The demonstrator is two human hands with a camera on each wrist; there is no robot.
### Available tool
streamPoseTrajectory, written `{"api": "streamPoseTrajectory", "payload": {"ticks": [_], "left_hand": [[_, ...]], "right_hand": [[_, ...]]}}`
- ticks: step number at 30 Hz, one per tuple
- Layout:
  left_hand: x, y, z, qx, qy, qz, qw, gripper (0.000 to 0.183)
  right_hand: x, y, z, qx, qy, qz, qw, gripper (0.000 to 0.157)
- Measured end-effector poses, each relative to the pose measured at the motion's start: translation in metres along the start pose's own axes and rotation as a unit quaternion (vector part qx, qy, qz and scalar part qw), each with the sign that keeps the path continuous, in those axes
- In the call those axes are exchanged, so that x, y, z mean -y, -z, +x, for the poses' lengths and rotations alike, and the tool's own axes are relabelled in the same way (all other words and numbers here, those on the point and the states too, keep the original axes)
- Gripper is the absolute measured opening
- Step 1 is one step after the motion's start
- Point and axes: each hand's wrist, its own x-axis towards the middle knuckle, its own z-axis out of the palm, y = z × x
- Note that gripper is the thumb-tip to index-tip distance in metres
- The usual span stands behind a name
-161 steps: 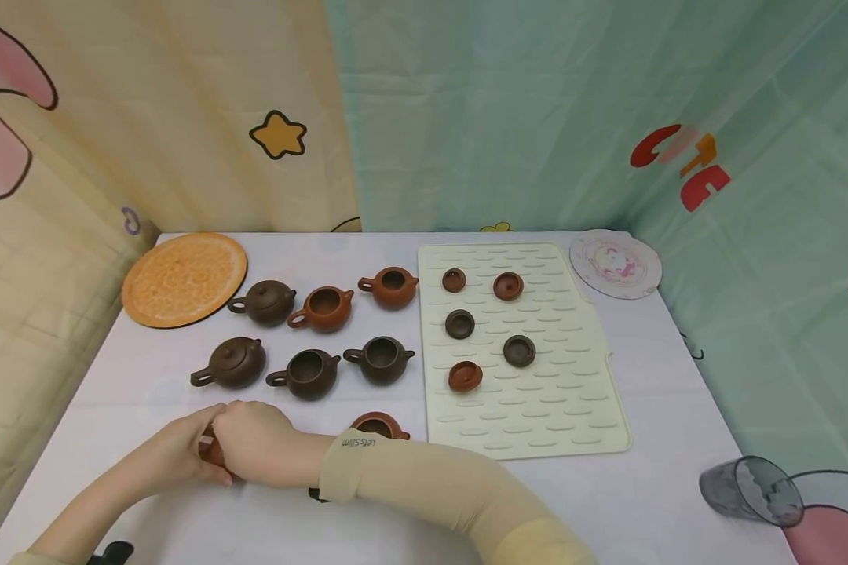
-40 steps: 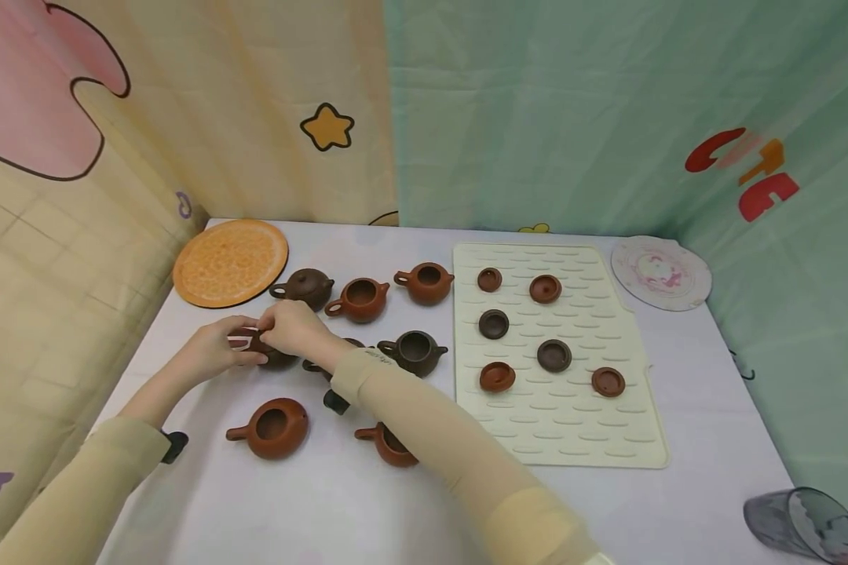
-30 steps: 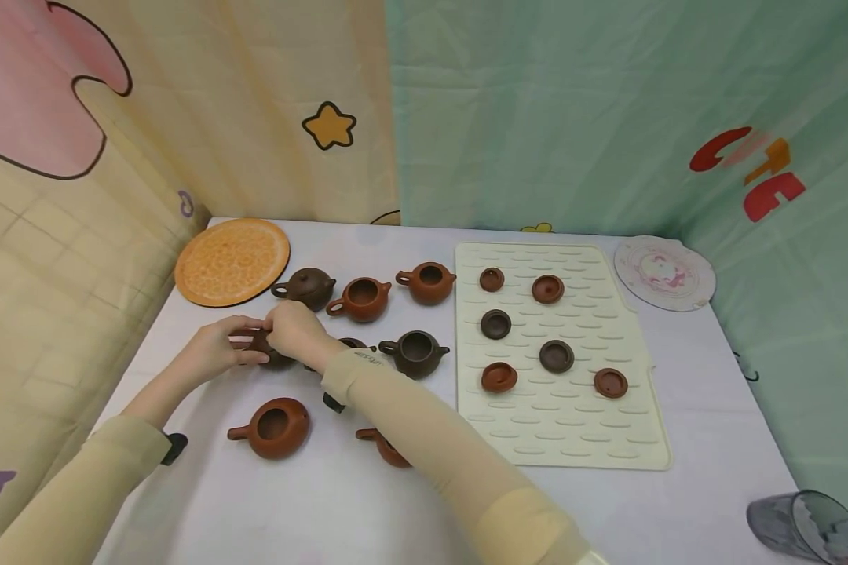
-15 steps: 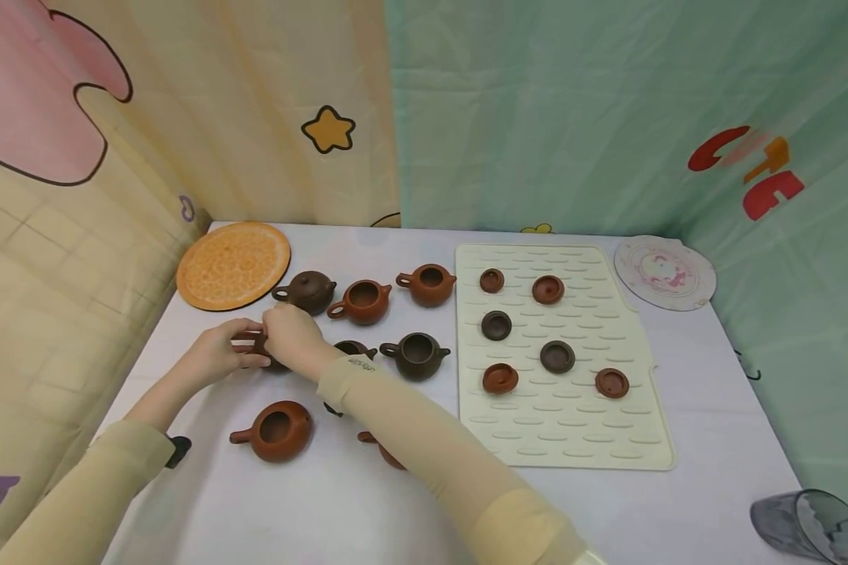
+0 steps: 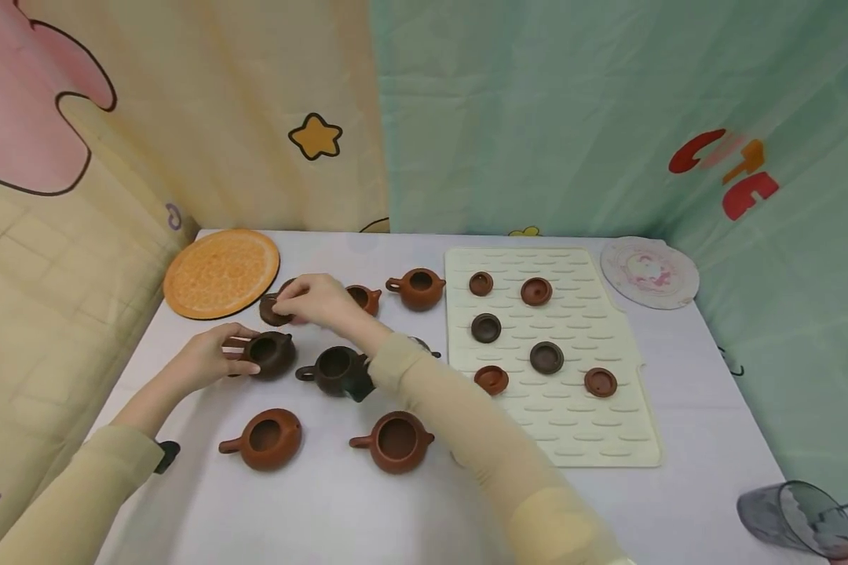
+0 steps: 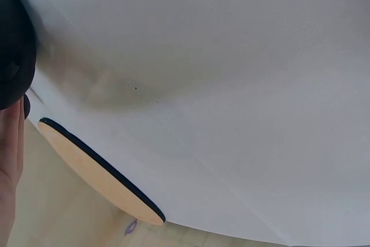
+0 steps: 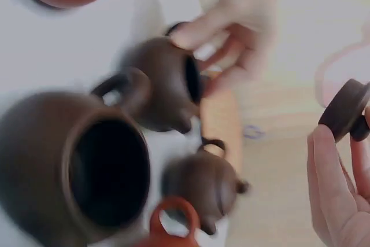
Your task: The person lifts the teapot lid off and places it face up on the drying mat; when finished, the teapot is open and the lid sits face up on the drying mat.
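My left hand point(image 5: 208, 357) pinches the side handle of a dark brown teapot point(image 5: 272, 355), which stands uncovered on the table. Above and behind it, my right hand point(image 5: 325, 302) holds a dark brown lid point(image 7: 345, 108) by its knob, tilted on edge in the right wrist view. A lidded dark teapot point(image 7: 202, 186) is mostly covered by the right hand in the head view. Beside the held pot stands an open dark teapot point(image 5: 334, 369); an open reddish teapot point(image 5: 268, 439) sits nearer. At its left edge, the left wrist view shows only fingers and a dark rounded shape.
An off-white ridged mat point(image 5: 572, 424) bears several brown and reddish lids, such as one reddish lid point(image 5: 601, 382). More open reddish teapots, including one point(image 5: 399, 443) in front, stand left of the mat. An orange disc point(image 5: 221, 273), a pink-white plate point(image 5: 650, 272) and a tipped glass point(image 5: 795, 518) lie around.
Both hands have moved from a reddish teapot in front to the dark teapot behind. A reddish lid was added to the mat. Just now the right hand lifted the dark lid up and back.
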Motion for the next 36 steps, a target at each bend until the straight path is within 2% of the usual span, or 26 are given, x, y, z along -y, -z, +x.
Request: {"api": "streamPoseTrajectory", "payload": {"ticks": [2,6,8,13,15,19,21,22,25,26,27,30,34,36], "left_hand": [[0.0,0.0,0.0,0.002,-0.003,-0.004,1.0,0.06],[0.002,-0.002,0.001,0.003,-0.007,-0.002,1.0,0.059],[0.004,-0.003,0.001,0.003,-0.007,0.002,1.0,0.058],[0.006,-0.005,0.001,0.004,-0.012,0.003,0.9999,0.057],[0.006,-0.005,0.001,0.003,-0.014,0.001,0.9999,0.057],[0.005,-0.004,0.002,0.0,-0.016,0.005,0.9999,0.056],[0.004,-0.004,0.004,-0.001,-0.02,0.007,0.9998,0.056],[0.004,-0.004,0.004,-0.001,-0.021,0.007,0.9997,0.056],[0.005,-0.004,0.003,-0.003,-0.029,0.009,0.9995,0.057],[0.005,-0.004,0.003,-0.005,-0.029,0.011,0.9995,0.057],[0.005,-0.003,0.002,-0.005,-0.031,0.012,0.9994,0.057],[0.006,-0.002,0.002,-0.007,-0.031,0.017,0.9994,0.058],[0.005,-0.002,0.002,-0.003,-0.024,0.008,0.9997,0.058],[0.005,-0.002,0.002,-0.002,-0.022,0.003,0.9998,0.058]], "right_hand": [[-0.005,0.025,-0.008,0.021,-0.017,0.099,0.995,0.018],[-0.027,0.078,-0.025,0.04,-0.033,0.228,0.972,0.032],[-0.043,0.105,-0.035,0.04,-0.037,0.262,0.963,0.037],[-0.087,0.166,-0.071,-0.008,-0.055,0.342,0.938,0.046],[-0.104,0.187,-0.088,-0.036,-0.053,0.377,0.924,0.044],[-0.127,0.222,-0.122,-0.078,-0.052,0.449,0.889,0.033],[-0.135,0.24,-0.138,-0.082,-0.052,0.459,0.883,0.031],[-0.139,0.248,-0.146,-0.085,-0.057,0.457,0.883,0.031],[-0.15,0.273,-0.165,-0.096,-0.078,0.421,0.899,0.035],[-0.154,0.28,-0.17,-0.103,-0.091,0.412,0.901,0.037],[-0.158,0.287,-0.174,-0.112,-0.107,0.405,0.901,0.039],[-0.171,0.301,-0.183,-0.129,-0.142,0.355,0.915,0.051],[-0.19,0.312,-0.189,-0.136,-0.186,0.197,0.953,0.057],[-0.198,0.316,-0.191,-0.134,-0.207,0.128,0.961,0.056]]}}
